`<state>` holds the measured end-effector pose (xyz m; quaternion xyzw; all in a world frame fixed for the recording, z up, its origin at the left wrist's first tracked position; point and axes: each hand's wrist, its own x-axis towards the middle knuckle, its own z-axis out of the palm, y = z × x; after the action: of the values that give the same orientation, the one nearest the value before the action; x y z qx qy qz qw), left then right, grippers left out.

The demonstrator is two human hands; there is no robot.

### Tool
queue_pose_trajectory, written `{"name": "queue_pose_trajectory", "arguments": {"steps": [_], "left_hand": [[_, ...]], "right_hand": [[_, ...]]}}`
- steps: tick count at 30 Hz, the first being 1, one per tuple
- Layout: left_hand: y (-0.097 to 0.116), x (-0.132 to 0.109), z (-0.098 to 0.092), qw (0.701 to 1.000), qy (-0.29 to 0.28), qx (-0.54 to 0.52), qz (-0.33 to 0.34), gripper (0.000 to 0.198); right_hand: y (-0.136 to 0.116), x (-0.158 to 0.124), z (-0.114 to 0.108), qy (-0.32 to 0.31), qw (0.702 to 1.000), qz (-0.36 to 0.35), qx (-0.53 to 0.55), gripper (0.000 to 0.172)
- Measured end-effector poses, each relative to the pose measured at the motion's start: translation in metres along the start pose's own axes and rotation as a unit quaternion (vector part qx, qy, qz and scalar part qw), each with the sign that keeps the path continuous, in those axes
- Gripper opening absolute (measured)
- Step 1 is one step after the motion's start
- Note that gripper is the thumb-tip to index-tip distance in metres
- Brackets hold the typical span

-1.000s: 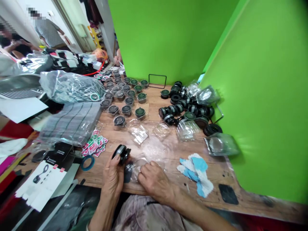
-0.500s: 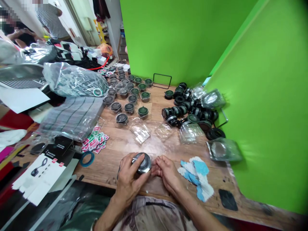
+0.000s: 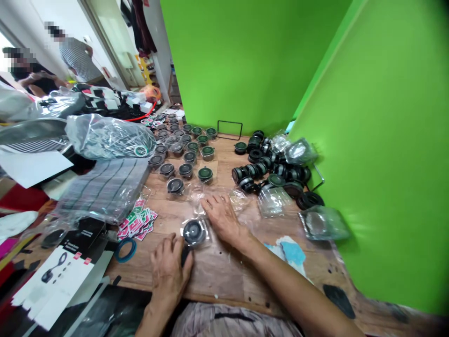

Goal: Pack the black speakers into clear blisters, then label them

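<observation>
The left hand (image 3: pixel 170 269) is loosely curled at the lower edge of a round black disc (image 3: pixel 194 232), and I cannot tell whether its fingers grip the disc or only lie against it. The right hand (image 3: pixel 224 217) is open, its fingers spread and pressing flat on clear plastic wrap (image 3: pixel 198 199). The disc lies face up on more of that wrap, on the wooden table (image 3: pixel 213 285) between both hands. Beyond it stand rows of small black-lidded tubs (image 3: pixel 185 171), and to the right lies a heap of black round parts (image 3: pixel 270 171). Red-and-green cards (image 3: pixel 135 224) and a blue tape ring (image 3: pixel 125 249) sit left of the left hand, and blue-and-white paper scraps (image 3: pixel 291 252) lie beyond the right forearm (image 3: pixel 280 276).
</observation>
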<state>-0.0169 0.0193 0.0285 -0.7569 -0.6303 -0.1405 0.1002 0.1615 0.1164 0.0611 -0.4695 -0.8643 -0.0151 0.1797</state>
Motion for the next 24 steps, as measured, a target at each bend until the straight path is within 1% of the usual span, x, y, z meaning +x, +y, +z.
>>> {"name": "queue_pose_trajectory", "arguments": {"steps": [2, 4, 5, 6, 7, 9, 10, 11, 12, 13, 15, 16, 17, 18, 20, 21, 22, 23, 24], "left_hand": [[-0.007, 0.005, -0.002, 0.999, -0.015, 0.023, -0.021, 0.028], [-0.008, 0.008, -0.002, 0.999, -0.021, 0.019, -0.029, 0.031], [-0.006, 0.009, -0.001, 0.999, -0.014, 0.003, -0.03, 0.033], [-0.003, 0.01, -0.001, 0.999, 0.002, -0.026, -0.024, 0.034], [0.003, 0.011, -0.002, 0.997, 0.025, -0.07, -0.012, 0.035], [0.02, 0.013, -0.006, 0.98, 0.064, -0.189, 0.025, 0.037], [0.03, 0.013, -0.01, 0.966, 0.067, -0.246, 0.049, 0.039], [0.04, 0.013, -0.014, 0.953, 0.057, -0.289, 0.075, 0.042], [0.049, 0.013, -0.019, 0.944, 0.036, -0.313, 0.099, 0.044], [0.056, 0.013, -0.023, 0.94, 0.012, -0.32, 0.12, 0.045], [0.06, 0.016, -0.027, 0.944, -0.016, -0.301, 0.138, 0.043], [0.055, 0.02, -0.027, 0.951, -0.013, -0.284, 0.125, 0.04], [0.044, 0.025, -0.027, 0.959, 0.003, -0.265, 0.099, 0.037], [0.029, 0.031, -0.027, 0.968, 0.029, -0.243, 0.062, 0.035], [-0.012, 0.044, -0.029, 0.981, 0.078, -0.173, -0.036, 0.032], [-0.035, 0.051, -0.03, 0.985, 0.095, -0.116, -0.082, 0.032], [-0.058, 0.059, -0.032, 0.988, 0.076, -0.039, -0.13, 0.034], [-0.079, 0.067, -0.034, 0.984, 0.022, 0.032, -0.173, 0.037], [-0.097, 0.076, -0.035, 0.98, 0.004, 0.053, -0.193, 0.039]], "right_hand": [[0.005, -0.025, 0.005, 0.031, 0.999, 0.026, 0.018, 0.031], [0.01, -0.058, 0.004, 0.085, 0.991, 0.083, 0.068, 0.029], [0.011, -0.075, 0.001, 0.111, 0.98, 0.122, 0.113, 0.028], [0.012, -0.091, -0.002, 0.126, 0.963, 0.168, 0.167, 0.027], [0.013, -0.104, -0.005, 0.125, 0.941, 0.22, 0.225, 0.026], [0.011, -0.122, -0.009, 0.082, 0.884, 0.317, 0.334, 0.025], [0.009, -0.127, -0.01, 0.052, 0.859, 0.352, 0.368, 0.025], [0.007, -0.13, -0.01, 0.022, 0.847, 0.37, 0.381, 0.025], [0.005, -0.13, -0.009, 0.0, 0.851, 0.369, 0.373, 0.026], [0.003, -0.13, -0.007, -0.011, 0.868, 0.356, 0.347, 0.027], [0.002, -0.125, -0.003, 0.005, 0.915, 0.315, 0.254, 0.031], [0.002, -0.121, 0.0, 0.025, 0.931, 0.296, 0.211, 0.036], [0.004, -0.117, 0.002, 0.045, 0.941, 0.28, 0.184, 0.04], [0.005, -0.113, 0.003, 0.065, 0.945, 0.267, 0.178, 0.041], [0.01, -0.107, 0.004, 0.093, 0.943, 0.245, 0.206, 0.038], [0.011, -0.106, 0.003, 0.103, 0.941, 0.234, 0.221, 0.037], [0.013, -0.107, 0.001, 0.112, 0.942, 0.221, 0.225, 0.036], [0.014, -0.108, -0.001, 0.122, 0.946, 0.208, 0.216, 0.035], [0.014, -0.111, -0.003, 0.131, 0.952, 0.194, 0.199, 0.035]]}}
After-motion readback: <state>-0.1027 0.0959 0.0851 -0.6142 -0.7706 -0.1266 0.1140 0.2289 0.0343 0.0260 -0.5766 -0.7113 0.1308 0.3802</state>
